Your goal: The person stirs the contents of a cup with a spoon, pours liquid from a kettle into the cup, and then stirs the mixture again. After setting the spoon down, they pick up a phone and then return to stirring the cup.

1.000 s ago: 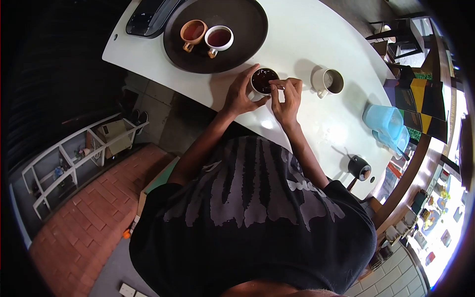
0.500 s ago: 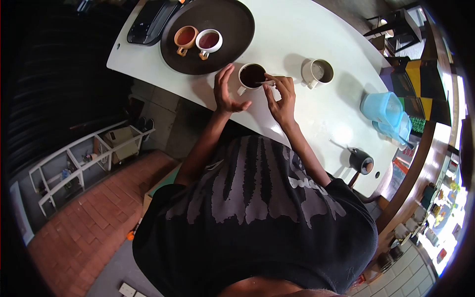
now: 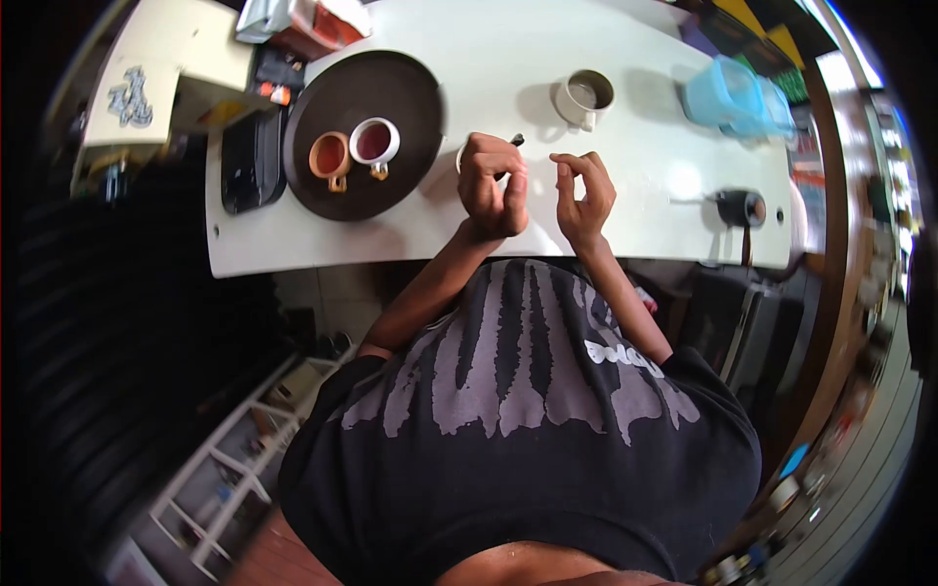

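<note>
My left hand (image 3: pixel 493 186) is closed, its fingers curled, above the tea cup. A small spoon (image 3: pixel 517 141) sticks out past its fingers, with a dark, shiny end; the rest is hidden. Of the white tea cup (image 3: pixel 460 156), only a bit of rim shows behind that hand. To the right, my right hand (image 3: pixel 586 200) is raised over the table edge with bent fingers, thumb and forefinger apart, and nothing visible between them. Beyond it stands a cream mug (image 3: pixel 584 100) with its handle towards me.
A round dark tray (image 3: pixel 391 83) at left carries an orange cup (image 3: pixel 329 156) and a white cup (image 3: pixel 375 143), both with red drink. Blue plastic containers (image 3: pixel 725 93) stand at right on the white table (image 3: pixel 469 49). Nearer is a small black pot (image 3: pixel 740 207).
My view has turned. My left hand has gone from open beside the tea cup to closed above it. My right hand has left the spoon and drawn away from the cup.
</note>
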Motion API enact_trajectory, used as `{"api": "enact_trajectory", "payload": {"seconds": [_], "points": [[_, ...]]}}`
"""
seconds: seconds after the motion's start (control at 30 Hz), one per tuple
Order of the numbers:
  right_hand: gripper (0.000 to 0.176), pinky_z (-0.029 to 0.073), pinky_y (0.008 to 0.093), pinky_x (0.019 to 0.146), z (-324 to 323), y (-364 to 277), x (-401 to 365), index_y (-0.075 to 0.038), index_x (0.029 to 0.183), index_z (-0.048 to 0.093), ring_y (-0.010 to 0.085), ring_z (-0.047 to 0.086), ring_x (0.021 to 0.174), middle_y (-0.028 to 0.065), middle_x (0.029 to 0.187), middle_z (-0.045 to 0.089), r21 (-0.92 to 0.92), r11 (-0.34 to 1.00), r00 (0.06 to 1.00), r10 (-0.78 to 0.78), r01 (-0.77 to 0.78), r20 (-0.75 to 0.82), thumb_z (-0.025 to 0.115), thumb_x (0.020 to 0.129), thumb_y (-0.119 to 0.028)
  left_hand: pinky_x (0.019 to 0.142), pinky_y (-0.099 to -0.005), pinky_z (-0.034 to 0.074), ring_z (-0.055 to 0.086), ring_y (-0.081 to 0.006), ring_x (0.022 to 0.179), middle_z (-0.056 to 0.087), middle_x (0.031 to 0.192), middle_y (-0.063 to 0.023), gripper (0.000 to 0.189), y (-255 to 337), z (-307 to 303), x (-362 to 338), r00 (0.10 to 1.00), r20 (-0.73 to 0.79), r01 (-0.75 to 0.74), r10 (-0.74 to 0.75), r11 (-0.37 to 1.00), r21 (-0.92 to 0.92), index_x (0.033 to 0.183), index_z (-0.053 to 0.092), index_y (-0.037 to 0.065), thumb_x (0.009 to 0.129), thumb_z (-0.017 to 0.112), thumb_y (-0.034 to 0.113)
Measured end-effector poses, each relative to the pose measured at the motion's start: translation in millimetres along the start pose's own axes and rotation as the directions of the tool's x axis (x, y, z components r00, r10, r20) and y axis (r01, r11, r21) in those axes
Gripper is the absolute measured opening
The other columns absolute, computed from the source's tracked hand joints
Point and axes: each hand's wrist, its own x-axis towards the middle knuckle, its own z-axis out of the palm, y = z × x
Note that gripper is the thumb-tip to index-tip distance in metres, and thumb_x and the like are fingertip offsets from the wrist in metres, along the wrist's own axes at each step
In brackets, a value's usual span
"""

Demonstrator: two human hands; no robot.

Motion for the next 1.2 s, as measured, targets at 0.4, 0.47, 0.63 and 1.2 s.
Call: {"api": "enact_trajectory", "payload": {"seconds": [0.4,0.47,0.63,1.2], "points": [[0.022,0.05,0.033,0.062,-7.9,-100.8,-87.9,0.001,0.111,0.07,0.0187,0.062,0.065,0.0096,0.076,0.064,-0.242,0.926,0.862,0.142,-0.289,-0.486,0.053,0.099,0.002,0.054,-0.0362,0.042,0.054,-0.0246,0.061,0.056,0.067,-0.0078,0.028,48.8,13.2,-47.1,0.843,0.536,0.338,-0.039,0.814,-0.473,0.068,0.058,0.006,0.092,0.068,0.017],[0.021,0.052,0.0329,0.066,-13.6,-118.2,-111.2,0.001,0.113,0.07,0.02,0.064,0.069,0.0109,0.081,0.066,-0.295,0.913,0.81,0.061,-0.281,-0.583,0.055,0.097,0.0,0.054,-0.0357,0.042,0.053,-0.0239,0.061,0.055,0.066,-0.0072,0.027,67.2,20.1,-59.4,0.785,0.619,0.412,0.001,0.746,-0.524,0.068,0.057,0.006,0.09,0.069,0.015],[0.017,0.051,0.0299,0.071,-29.4,-170.1,-171.0,-0.002,0.11,0.072,0.0169,0.066,0.076,0.0086,0.084,0.067,-0.328,0.781,0.553,0.027,-0.531,-0.833,0.06,0.097,-0.004,0.055,-0.033,0.043,0.054,-0.0206,0.061,0.057,0.069,-0.0066,0.015,117.9,27.4,-82.9,0.678,0.709,0.517,0.197,0.558,-0.649,0.076,0.061,0.004,0.086,0.072,0.007],[0.025,0.051,0.0335,0.093,-211.8,-433.0,-438.2,-0.006,0.122,0.073,0.0183,0.066,0.104,0.0064,0.119,0.073,-0.262,-0.039,0.24,-0.549,-0.964,-0.801,0.069,0.099,-0.015,0.065,-0.031,0.046,0.056,-0.0182,0.071,0.064,0.081,-0.0078,0.01,309.3,47.0,-239.9,0.311,0.765,0.734,0.564,0.369,-0.57,0.093,0.064,0.001,0.086,0.071,0.002]]}}
